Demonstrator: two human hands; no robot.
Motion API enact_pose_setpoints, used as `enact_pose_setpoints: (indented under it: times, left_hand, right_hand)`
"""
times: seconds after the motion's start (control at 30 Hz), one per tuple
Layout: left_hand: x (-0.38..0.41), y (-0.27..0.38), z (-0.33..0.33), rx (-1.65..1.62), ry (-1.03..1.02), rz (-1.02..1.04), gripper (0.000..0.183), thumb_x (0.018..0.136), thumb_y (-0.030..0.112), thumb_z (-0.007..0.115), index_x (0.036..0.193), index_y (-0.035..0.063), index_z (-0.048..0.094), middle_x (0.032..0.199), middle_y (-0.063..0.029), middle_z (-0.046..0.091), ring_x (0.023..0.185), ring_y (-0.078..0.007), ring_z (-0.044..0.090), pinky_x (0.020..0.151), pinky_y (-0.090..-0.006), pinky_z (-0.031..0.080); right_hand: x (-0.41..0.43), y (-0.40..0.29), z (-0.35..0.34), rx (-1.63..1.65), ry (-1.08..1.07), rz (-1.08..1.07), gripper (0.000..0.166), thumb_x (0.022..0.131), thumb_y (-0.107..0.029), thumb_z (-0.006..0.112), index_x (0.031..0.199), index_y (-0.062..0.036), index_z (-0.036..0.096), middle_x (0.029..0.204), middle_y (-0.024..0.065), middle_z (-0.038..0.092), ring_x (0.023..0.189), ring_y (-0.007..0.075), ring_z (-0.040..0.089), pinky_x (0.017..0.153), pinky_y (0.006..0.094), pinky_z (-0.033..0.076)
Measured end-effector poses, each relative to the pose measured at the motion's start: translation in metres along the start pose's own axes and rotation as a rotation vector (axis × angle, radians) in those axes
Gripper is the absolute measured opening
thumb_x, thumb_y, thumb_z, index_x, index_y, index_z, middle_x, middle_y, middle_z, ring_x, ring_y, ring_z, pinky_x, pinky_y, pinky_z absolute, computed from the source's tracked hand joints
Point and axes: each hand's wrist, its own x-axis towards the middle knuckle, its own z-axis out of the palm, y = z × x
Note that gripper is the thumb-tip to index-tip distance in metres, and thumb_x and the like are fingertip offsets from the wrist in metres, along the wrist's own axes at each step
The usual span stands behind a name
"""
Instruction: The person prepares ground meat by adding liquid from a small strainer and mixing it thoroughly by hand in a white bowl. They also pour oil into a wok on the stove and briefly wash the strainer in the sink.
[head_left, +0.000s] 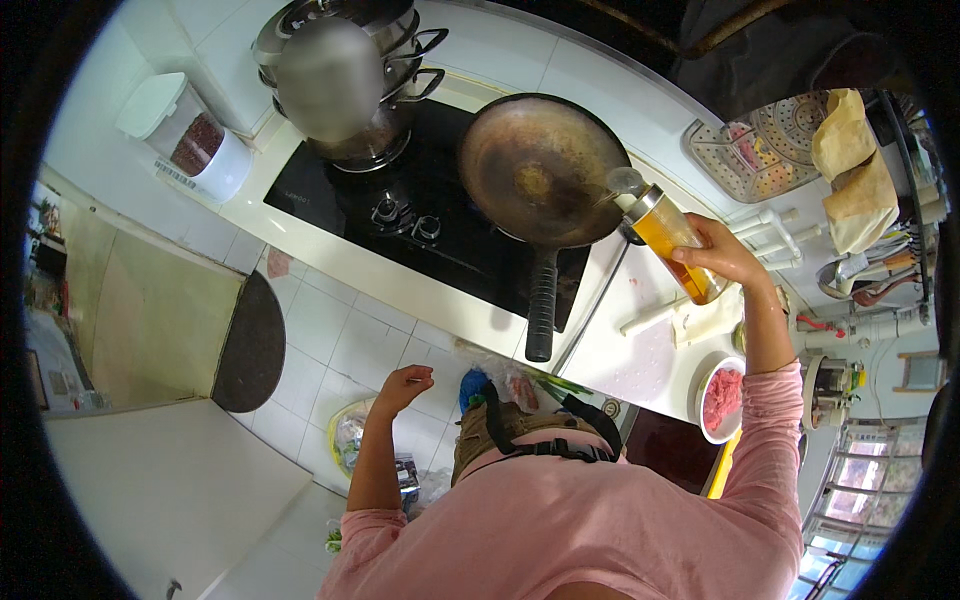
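My right hand (721, 249) grips a glass oil bottle (679, 244) with a metal collar, partly filled with amber liquid. The bottle is tilted, its neck reaching over the right rim of a wok (532, 161). Whether liquid is flowing out cannot be made out. The wok sits on the right side of a black glass cooktop (457, 259), and its dark ribbed handle (541, 307) points towards me. Away from the counter, above the tiled floor, my left hand (405, 388) hangs with loosely curled fingers and nothing visible in it.
A stacked steamer pot (360, 150) occupies the left burner. Beyond it stands a grain dispenser (199, 146). A white bowl (709, 424) of pinkish minced meat (724, 401) sits at the counter's right. A thin dark rod (596, 311) lies beside the cooktop. Utensils (874, 274) hang along the wall.
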Motion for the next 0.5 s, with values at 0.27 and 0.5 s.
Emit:
enact_pose_setpoints:
  times: [0.27,0.5]
  left_hand:
    - [0.000,-0.006,-0.003,-0.029,-0.011,-0.036,0.030,0.081,0.018,0.068,0.106,0.0016,0.063,0.095,-0.0048,0.065,0.087,-0.0118,0.059,0.080,-0.0259,0.047]
    - [0.000,0.002,0.000,-0.030,0.010,-0.019,0.026,0.081,0.016,0.067,0.102,0.0015,0.064,0.090,-0.0023,0.065,0.084,-0.0106,0.059,0.077,-0.0250,0.048]
  right_hand:
    - [0.026,0.023,-0.024,-0.068,0.113,0.079,0.060,0.071,-0.045,0.071,0.105,0.0024,0.057,0.081,0.0097,0.062,0.072,0.0153,0.058,0.066,0.0262,0.046]
    - [0.054,0.020,-0.044,-0.149,0.258,0.127,0.075,0.067,-0.056,0.068,0.107,0.0058,0.057,0.081,0.0130,0.063,0.067,0.0166,0.060,0.062,0.0266,0.047]
